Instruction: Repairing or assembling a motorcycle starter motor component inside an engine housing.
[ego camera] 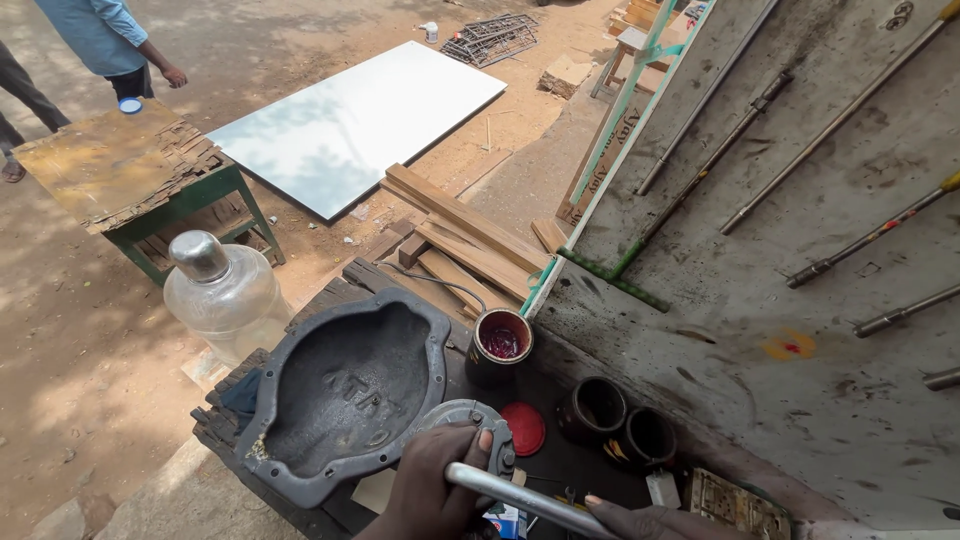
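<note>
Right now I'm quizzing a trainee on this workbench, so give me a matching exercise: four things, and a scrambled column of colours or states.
Things:
1. Open tin
2. Round lid
3. Glass jar
4. Metal rod

States:
A. Clear, with a shiny metal cap
B. Held in both hands
C. Holds dark red paint
D. Lies flat, red

Pairs: 1-C, 2-D, 3-A, 4-B

Open worktop [560, 465] shows only at lower centre, hemmed by the grey mould [345, 395], three tins [500, 345] and the wall [800, 330] to the right.

Sunlit dirt yard [70, 340], green-legged wooden table [130, 170], white board [350, 125] on ground, stained grey wall [800, 300]
</note>
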